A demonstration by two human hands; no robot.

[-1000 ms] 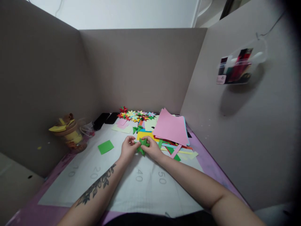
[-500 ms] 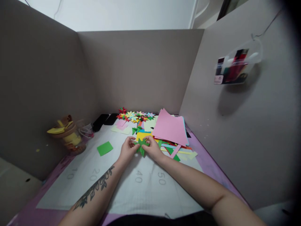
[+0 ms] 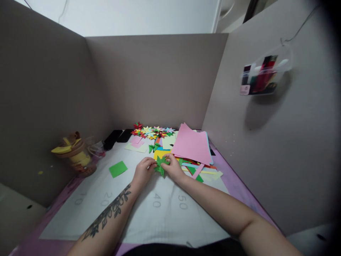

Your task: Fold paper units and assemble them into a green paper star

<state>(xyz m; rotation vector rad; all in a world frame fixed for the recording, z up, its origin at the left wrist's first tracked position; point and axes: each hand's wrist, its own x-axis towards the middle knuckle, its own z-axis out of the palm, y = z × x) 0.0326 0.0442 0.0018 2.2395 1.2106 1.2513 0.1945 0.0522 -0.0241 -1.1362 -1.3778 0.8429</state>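
Note:
Between my two hands is a green folded paper star (image 3: 160, 166), pointed all round, held just above the white sheet (image 3: 128, 213). My left hand (image 3: 145, 170) pinches the star's left points with closed fingers. On the other side, my right hand (image 3: 172, 167) grips its right edge between thumb and fingers. Left of my hands a green paper square (image 3: 118, 169) lies flat. Beyond the star are small green folded paper pieces (image 3: 153, 147) and a yellow paper sheet (image 3: 157, 154), partly covered by my right hand.
Many coloured paper stars (image 3: 151, 131) are heaped at the back. Pink sheets (image 3: 192, 144) lie over paper strips (image 3: 198, 170) on the right. A clay pot (image 3: 77, 156) and dark phones (image 3: 113, 139) stand or lie at the left. A clear plastic holder (image 3: 262, 76) hangs on the right panel.
The star has turned slightly between my fingers. My left hand has shifted its hold a little, its fingers bunched closer together. The view has moved slightly.

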